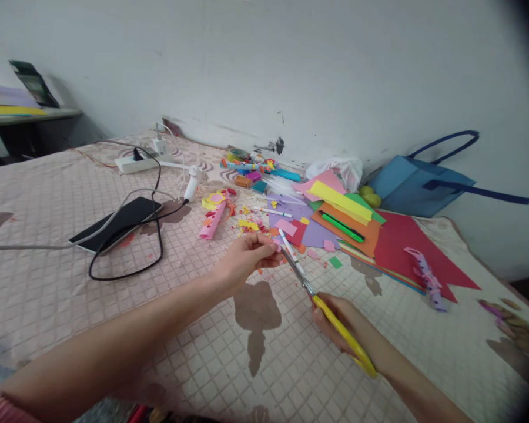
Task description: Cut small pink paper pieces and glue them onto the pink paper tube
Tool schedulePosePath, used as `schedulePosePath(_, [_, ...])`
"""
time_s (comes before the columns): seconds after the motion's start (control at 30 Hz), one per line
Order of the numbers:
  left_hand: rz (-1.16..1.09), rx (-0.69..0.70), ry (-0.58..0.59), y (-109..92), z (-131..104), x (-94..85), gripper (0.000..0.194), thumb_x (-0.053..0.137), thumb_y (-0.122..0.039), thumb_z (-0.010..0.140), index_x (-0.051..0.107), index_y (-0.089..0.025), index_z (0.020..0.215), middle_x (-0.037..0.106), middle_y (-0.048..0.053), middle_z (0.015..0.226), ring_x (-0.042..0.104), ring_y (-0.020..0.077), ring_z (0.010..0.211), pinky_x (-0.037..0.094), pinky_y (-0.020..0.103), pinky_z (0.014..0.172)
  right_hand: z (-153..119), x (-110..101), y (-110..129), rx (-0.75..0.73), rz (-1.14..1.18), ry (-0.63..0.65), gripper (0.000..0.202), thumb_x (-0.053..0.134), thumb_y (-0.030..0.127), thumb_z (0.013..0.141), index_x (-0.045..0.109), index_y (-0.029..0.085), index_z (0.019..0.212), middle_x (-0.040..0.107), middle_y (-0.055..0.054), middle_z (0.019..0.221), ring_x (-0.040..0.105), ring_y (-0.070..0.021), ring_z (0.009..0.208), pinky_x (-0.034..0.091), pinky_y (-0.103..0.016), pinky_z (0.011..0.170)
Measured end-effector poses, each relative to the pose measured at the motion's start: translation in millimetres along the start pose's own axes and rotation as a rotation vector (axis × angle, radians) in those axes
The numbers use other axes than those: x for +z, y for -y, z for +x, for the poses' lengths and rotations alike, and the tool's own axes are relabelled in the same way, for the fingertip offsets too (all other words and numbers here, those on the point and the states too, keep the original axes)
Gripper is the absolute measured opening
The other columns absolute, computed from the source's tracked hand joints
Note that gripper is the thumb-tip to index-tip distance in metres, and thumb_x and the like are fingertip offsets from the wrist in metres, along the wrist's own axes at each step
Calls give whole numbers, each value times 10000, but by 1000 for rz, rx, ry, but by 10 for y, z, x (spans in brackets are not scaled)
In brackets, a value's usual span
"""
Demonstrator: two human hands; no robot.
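Between the fingertips of my left hand [252, 258] is a small piece of pink paper [278, 247], mostly covered by the fingers. My right hand [337, 320] grips a pair of scissors [335, 323] with yellow handles and metal blades. The blade tips reach up to the pink piece. How far apart the blades are is hard to make out. Just beyond the blades lies a white marker [287, 242]. Coloured paper scraps [249, 225] are scattered past my left hand, and a rolled pink paper tube [213, 220] with flower shapes lies there too.
Coloured sheets, including a red one [412, 249], are stacked at right with a green marker [341, 227] on top. A purple paper roll [427, 282] lies near them. Behind stands a blue bag [418, 182]. At left are a black device [119, 223], looping cables and a power strip [134, 163].
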State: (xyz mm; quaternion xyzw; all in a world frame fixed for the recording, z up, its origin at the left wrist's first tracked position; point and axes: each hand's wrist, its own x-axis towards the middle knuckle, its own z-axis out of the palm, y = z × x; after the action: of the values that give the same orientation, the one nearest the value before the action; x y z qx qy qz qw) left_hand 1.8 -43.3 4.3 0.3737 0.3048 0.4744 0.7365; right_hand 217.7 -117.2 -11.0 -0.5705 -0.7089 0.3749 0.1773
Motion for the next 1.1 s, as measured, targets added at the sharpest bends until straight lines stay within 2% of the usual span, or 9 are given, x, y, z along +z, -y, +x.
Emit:
schedulePosePath(0.2, [-4,2,-5,6,2,6,194,707,-237,691,559,-115,715,642,32,717,624,104,654,498,257,695,-8,-44,101,42,-38,10,188,473,257,798,440,185,628,401,42,557,342,-83,477,280,-191,403])
schedulePosePath(0.4, [0,-13,-27,-14,-9,28,165,682,-208,715,547,-114,711,642,34,701,622,103,641,496,252,680,9,-59,62,75,-9,20,178,488,267,794,476,184,636,428,40,534,361,-84,453,297,-195,404])
schedulePosePath(0.6, [5,-12,-15,-14,-9,25,155,675,-203,722,551,-110,716,643,35,696,624,104,646,496,247,679,9,-60,-2,-20,-56,34,190,484,288,801,435,186,649,401,42,562,345,-81,478,296,-194,422])
schedulePosePath(0.87, [22,-12,-15,6,4,1,171,685,-220,716,553,-112,718,649,39,703,626,105,651,501,255,688,23,-52,-113,-31,-48,54,214,460,324,833,430,184,675,417,37,582,358,-77,484,289,-189,429])
schedulePosePath(1.1, [32,-13,-21,-2,-5,8,169,688,-220,712,558,-112,712,650,36,702,624,102,641,503,240,666,25,-74,-44,-47,-75,58,265,452,380,836,411,188,658,374,41,566,326,-79,480,277,-194,420])
